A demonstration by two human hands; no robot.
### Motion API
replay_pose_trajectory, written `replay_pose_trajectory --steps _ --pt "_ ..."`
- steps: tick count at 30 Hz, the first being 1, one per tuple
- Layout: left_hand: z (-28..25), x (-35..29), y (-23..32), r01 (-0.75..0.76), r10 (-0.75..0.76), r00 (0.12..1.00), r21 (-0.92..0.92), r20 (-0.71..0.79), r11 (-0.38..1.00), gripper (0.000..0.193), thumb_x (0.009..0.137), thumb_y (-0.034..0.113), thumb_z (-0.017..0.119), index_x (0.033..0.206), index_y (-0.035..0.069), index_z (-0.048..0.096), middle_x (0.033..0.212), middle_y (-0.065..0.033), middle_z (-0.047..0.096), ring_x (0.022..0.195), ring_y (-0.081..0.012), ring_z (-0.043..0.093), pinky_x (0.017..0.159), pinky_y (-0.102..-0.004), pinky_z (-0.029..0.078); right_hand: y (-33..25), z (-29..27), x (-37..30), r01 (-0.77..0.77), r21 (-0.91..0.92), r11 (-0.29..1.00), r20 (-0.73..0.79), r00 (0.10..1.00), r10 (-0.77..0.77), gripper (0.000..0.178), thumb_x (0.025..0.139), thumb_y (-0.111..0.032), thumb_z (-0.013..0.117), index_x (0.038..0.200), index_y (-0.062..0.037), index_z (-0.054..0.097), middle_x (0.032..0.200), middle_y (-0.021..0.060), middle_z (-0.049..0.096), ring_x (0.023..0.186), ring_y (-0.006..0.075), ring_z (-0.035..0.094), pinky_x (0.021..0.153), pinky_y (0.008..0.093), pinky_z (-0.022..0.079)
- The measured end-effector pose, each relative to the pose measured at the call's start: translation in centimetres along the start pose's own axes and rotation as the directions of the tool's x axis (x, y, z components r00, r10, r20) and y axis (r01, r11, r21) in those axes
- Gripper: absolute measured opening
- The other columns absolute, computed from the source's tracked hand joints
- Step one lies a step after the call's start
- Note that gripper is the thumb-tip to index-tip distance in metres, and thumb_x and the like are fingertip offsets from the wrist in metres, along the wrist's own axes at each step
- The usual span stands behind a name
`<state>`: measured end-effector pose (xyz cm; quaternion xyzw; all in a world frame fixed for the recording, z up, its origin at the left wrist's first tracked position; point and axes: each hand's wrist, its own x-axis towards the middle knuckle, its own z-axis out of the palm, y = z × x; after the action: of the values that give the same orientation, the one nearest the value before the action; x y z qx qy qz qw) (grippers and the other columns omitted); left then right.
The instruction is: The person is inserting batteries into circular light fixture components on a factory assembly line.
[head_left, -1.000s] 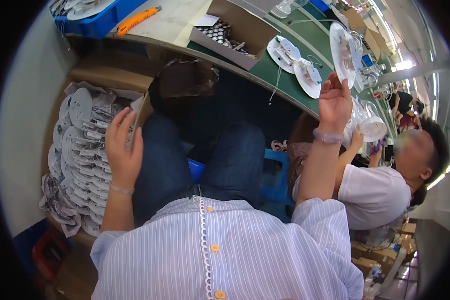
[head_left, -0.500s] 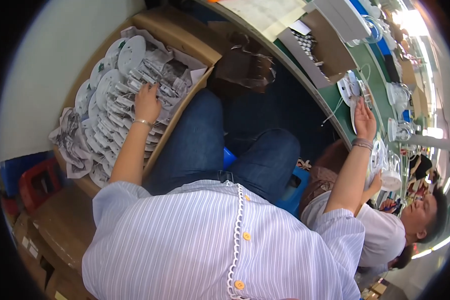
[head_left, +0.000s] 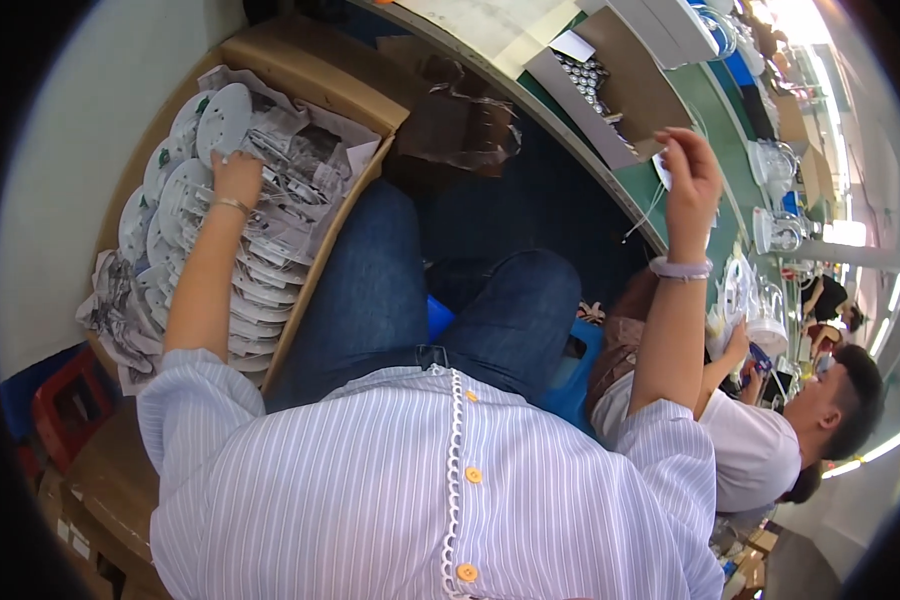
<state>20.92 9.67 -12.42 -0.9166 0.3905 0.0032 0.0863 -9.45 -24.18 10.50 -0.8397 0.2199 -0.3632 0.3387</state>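
Observation:
My left hand [head_left: 237,182] reaches into an open cardboard box [head_left: 315,335] on the left. Its fingers are closed at the lower edge of a white round plate with holes [head_left: 224,119], which stands tilted among many like it. More white plates [head_left: 260,318] lie stacked in overlapping rows nearer me, with thin parts and wires between some. My right hand [head_left: 694,182] is raised by the green workbench at the right, fingers loosely bent and apart, nothing visible in them. A white piece with a thin cable [head_left: 650,212] shows beside its fingers, partly hidden.
A carton of small metallic parts [head_left: 585,84] sits on the workbench [head_left: 642,186]. Clear glass-like pieces [head_left: 773,228] stand farther along it. A co-worker [head_left: 745,445] handles white parts at my right. Crumpled paper [head_left: 120,330] hangs over the box's near left corner.
My left hand has moved farther into the box, onto the tilted plate's edge. My right hand has lifted off the white round part on the workbench and turned. The whole view has shifted slightly.

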Motion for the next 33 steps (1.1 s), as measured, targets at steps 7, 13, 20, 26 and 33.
replay_pose_trajectory --steps 7,13,20,26,33 --pt "-2.6 2.6 -2.4 -0.125 0.133 0.985 -0.079 0.112 0.989 0.014 0.071 0.013 0.051 0.071 0.009 0.064 0.075 -0.0118 0.06 0.074 -0.0274 0.058 0.086 -0.0461 0.033 1.0 2.5 4.2 0.22 -0.681 0.699 0.269 0.962 -0.041 0.016 0.074 -0.007 0.05 0.084 -0.0056 0.062 0.076 0.0138 0.06 0.074 0.027 0.058 0.067 0.0326 0.045" --pt "-8.9 1.1 -3.5 -0.1 0.015 0.991 -0.674 -0.131 0.732 0.019 0.077 0.02 0.055 0.085 0.004 0.061 0.074 -0.0112 0.06 0.068 -0.0235 0.056 0.064 -0.028 0.041 2.4 3.5 6.9 0.281 -0.677 0.681 0.572 0.783 0.245 0.027 0.066 -0.007 0.059 0.093 0.0004 0.058 0.089 0.0175 0.059 0.083 0.0304 0.056 0.077 0.032 0.043" --pt "-11.4 -4.0 2.1 0.011 -0.426 0.904 -0.997 0.042 -0.075 0.022 0.079 0.018 0.058 0.093 0.002 0.061 0.079 -0.0005 0.06 0.068 -0.004 0.051 0.061 -0.0169 0.039 2.5 4.9 7.7 0.323 -0.807 0.495 0.535 0.755 0.379 0.027 0.069 -0.014 0.06 0.089 0.0041 0.057 0.094 0.0209 0.056 0.087 0.0333 0.054 0.078 0.0344 0.043" --pt "-11.1 -7.6 9.3 0.135 0.011 0.976 -0.566 0.217 -0.813 0.017 0.082 0.014 0.052 0.095 0.004 0.056 0.086 -0.0055 0.06 0.074 -0.0142 0.059 0.063 -0.0251 0.05 1.1 6.0 8.2 0.313 -0.888 0.337 0.456 0.693 0.558 0.027 0.073 -0.02 0.058 0.087 0.0038 0.059 0.093 0.0209 0.056 0.088 0.0335 0.054 0.078 0.036 0.043" --pt "-11.7 -8.9 11.7 0.249 0.152 0.954 -0.397 0.26 -0.883 0.018 0.084 0.017 0.05 0.097 0.006 0.055 0.088 -0.0052 0.059 0.075 -0.0135 0.059 0.063 -0.0268 0.051 2.3 5.5 7.8 0.372 -0.839 0.398 0.541 0.655 0.528 0.026 0.077 -0.02 0.052 0.09 0.0025 0.057 0.093 0.0203 0.056 0.089 0.033 0.053 0.078 0.0374 0.042"
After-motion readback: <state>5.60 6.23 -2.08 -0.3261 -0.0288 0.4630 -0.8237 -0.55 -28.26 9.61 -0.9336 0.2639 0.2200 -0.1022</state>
